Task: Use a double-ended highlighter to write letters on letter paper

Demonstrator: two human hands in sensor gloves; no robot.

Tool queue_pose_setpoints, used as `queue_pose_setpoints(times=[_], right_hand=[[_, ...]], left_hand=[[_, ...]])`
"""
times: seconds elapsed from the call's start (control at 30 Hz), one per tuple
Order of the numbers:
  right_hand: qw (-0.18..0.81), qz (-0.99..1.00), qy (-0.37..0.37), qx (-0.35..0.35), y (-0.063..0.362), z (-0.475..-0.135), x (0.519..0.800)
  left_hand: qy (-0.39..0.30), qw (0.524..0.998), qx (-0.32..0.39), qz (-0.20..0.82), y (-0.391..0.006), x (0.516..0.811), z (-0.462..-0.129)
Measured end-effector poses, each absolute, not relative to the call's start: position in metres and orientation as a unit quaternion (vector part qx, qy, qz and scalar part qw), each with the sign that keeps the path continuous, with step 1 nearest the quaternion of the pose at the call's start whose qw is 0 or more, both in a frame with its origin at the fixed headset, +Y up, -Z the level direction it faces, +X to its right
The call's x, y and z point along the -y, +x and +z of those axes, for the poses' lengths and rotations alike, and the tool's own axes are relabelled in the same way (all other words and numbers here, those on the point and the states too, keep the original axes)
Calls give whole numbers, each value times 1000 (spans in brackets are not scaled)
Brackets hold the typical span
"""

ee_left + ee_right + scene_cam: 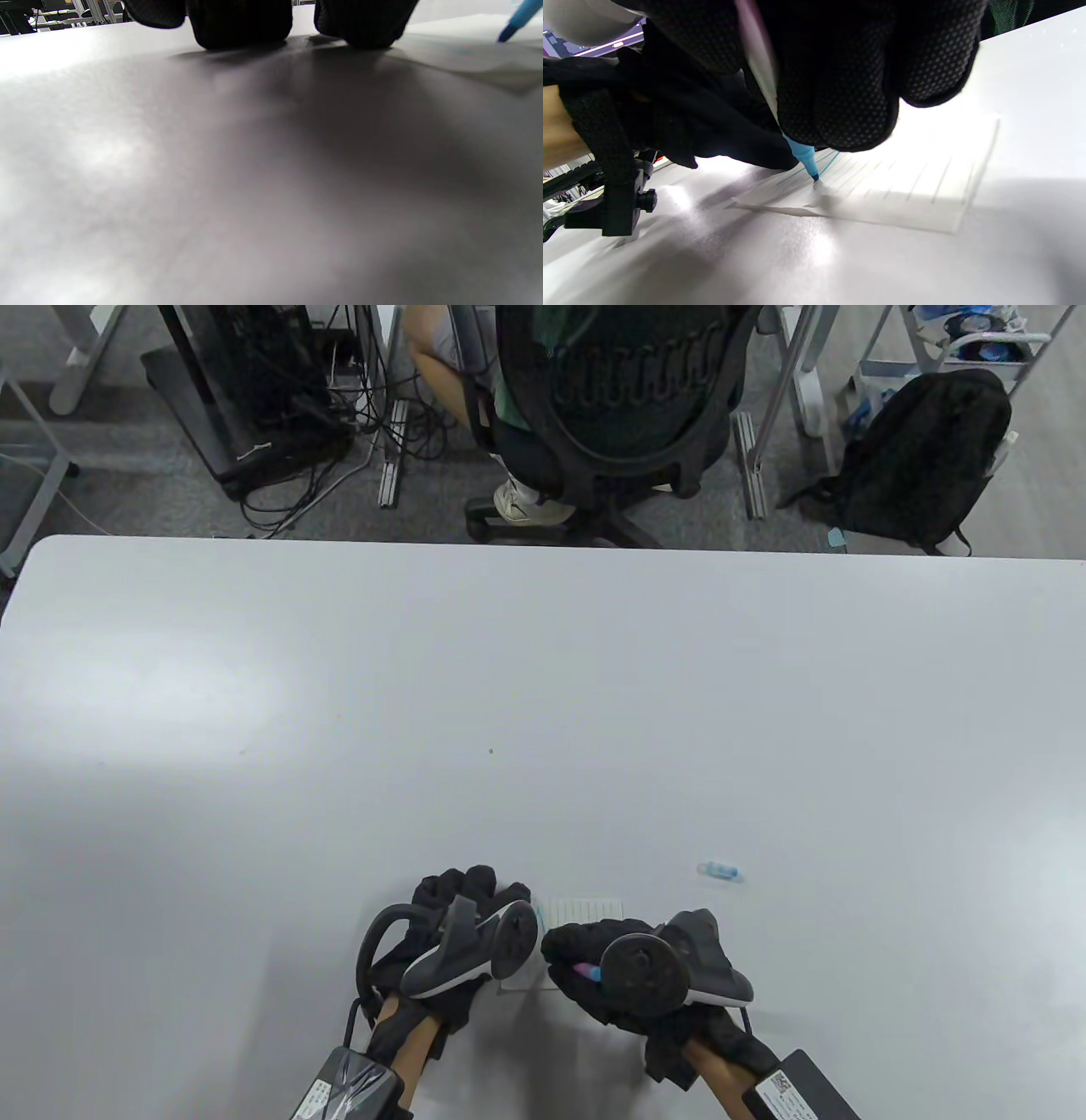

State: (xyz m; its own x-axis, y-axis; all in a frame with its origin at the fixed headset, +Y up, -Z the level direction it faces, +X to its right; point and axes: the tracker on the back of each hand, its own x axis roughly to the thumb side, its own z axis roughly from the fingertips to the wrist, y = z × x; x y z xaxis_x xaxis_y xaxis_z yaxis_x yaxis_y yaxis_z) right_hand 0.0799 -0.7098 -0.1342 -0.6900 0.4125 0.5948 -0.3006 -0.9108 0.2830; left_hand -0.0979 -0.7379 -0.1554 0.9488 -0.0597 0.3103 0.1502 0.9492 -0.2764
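On paper [908,190]: highlighter [802,156] tip, right hand [594,963] gripping.

table view: high, downward | wrist views: low, close, share paper [882,186]

No legible text — (labels blurred)

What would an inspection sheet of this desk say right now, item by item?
Surface: grey table, one small dark speck.
Job's things: lined letter paper lying flat; highlighter with blue tip on the paper; loose blue cap lying apart to the right.
Clutter: nothing seen.
Hands: right hand grips the highlighter; left hand lies beside the paper, fingers on the table.
Cables: tangle on the floor by a black stand.
Surroundings: seated person in an office chair, black backpack.
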Motion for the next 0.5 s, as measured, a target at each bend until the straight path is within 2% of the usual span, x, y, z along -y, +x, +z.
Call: queue_pose_setpoints(times=[0.13, 0.5], right_hand=[[196, 919, 339, -45, 74, -134, 713], [175, 927, 330, -45, 72, -137, 716]], left_hand=[[-149, 976, 151, -55, -98, 738, -155], [-153, 975, 152, -55, -98, 738, -155]])
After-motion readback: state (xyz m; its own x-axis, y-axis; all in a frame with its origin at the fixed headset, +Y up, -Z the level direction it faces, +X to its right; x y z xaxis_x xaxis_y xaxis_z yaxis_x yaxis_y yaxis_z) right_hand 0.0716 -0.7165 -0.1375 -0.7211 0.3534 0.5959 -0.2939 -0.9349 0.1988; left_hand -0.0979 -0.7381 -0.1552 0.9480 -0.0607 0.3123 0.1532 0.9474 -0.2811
